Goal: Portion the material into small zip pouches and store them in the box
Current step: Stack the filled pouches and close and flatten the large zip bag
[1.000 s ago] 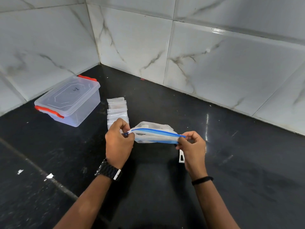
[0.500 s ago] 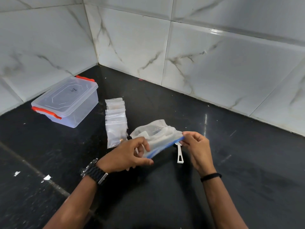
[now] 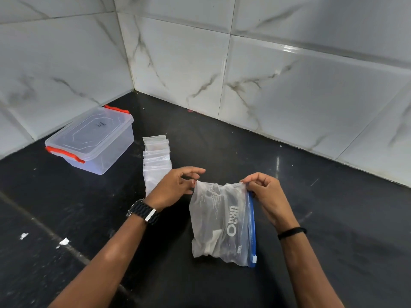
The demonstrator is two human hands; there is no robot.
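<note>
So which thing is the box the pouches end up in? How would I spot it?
Look to the corner where the two marble-tiled walls meet the black counter. Against the left wall sits a clear plastic box, left of the small zip pouches. Only it has a closed lid with red clips.

The zip bag (image 3: 220, 221) is thin, crinkled clear plastic with a blue zip strip. The storage box (image 3: 93, 141) is smooth translucent plastic. The counter (image 3: 333, 218) is glossy black stone; the wall tiles (image 3: 289, 96) are shiny marble-look.
</note>
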